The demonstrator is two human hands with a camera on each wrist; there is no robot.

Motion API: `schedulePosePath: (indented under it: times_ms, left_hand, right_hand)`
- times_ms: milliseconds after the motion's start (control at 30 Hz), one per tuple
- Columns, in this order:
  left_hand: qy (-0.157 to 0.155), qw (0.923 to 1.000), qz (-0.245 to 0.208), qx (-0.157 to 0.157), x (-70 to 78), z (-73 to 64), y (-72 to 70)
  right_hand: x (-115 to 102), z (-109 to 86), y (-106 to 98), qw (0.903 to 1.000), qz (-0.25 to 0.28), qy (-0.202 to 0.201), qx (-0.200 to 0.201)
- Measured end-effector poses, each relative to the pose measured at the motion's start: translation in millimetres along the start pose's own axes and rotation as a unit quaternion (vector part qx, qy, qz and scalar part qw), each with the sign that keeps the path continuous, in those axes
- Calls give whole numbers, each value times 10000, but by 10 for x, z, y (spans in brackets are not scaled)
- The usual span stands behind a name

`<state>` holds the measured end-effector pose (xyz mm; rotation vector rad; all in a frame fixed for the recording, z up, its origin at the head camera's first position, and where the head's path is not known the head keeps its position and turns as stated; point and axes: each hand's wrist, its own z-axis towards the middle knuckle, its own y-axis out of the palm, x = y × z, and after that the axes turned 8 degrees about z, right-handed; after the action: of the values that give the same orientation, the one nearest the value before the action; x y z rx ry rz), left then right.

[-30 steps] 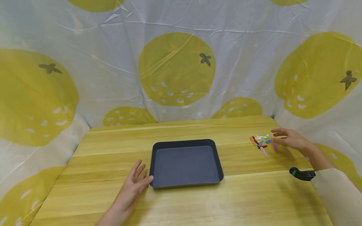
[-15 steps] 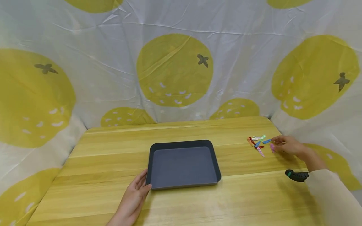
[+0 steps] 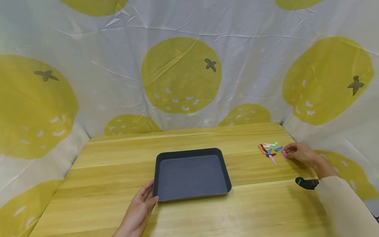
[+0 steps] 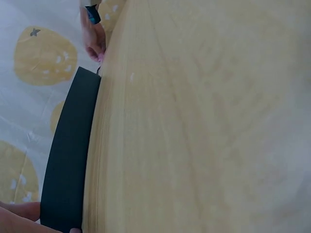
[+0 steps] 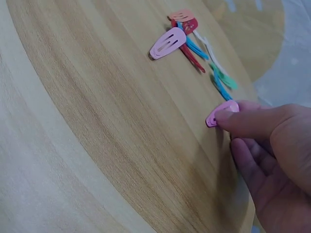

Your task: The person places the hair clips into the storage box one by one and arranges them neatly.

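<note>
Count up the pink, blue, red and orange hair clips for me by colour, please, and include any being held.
Pink clips: 2 (one of them pinched in the right hand)
Blue clips: 2
Red clips: 2 (partly overlapped)
Orange clip: 1
Total: 7

The right wrist view cut off your right hand (image 5: 284, 141), whose thumb covered part of the pink clip (image 5: 230, 105). The left wrist view gave you just a cut-off piece of your left hand (image 4: 14, 222), and the dark tray (image 4: 68, 150) hid its inside from you there. The heaped clips (image 5: 194, 48) overlapped, partly covering one another.
</note>
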<state>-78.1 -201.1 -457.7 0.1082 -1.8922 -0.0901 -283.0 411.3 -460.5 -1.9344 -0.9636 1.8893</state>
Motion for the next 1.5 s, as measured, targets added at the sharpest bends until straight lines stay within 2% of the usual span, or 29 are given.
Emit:
schedulePosePath:
  times_ms: [133, 333, 500, 600, 800, 967, 1233, 1500]
  left_hand:
    - [-11, 10000, -20, 7, -7, -8, -18]
    - [-88, 9999, -121, 69, -2, 7, -27]
    - [-99, 9998, -127, 70, 4, 14, -15]
    - [-103, 9998, -170, 72, 5, 12, -17]
    - [-119, 9998, -159, 97, 6, 19, -15]
    - [-115, 9998, -129, 120, -5, 27, -14]
    - [-112, 9996, -190, 155, 2, 16, 5]
    - [-7, 9996, -178, 226, -2, 19, 31]
  right_hand:
    - [-15, 10, 10, 9994, 313, -15, -145]
    - [4, 18, -10, 9983, 541, 191, -88]
    - [2, 0, -30, 9882, 1419, 571, -118]
    - [-12, -5, -43, 9833, 1713, 599, -139]
    - [-103, 5, -64, 9849, 1664, 403, -254]
    - [-331, 55, -44, 9851, 1705, 93, -199]
    - [-780, 170, 122, 9810, 1820, -226, -626]
    - [-978, 317, 326, 9834, 1646, -254, -724]
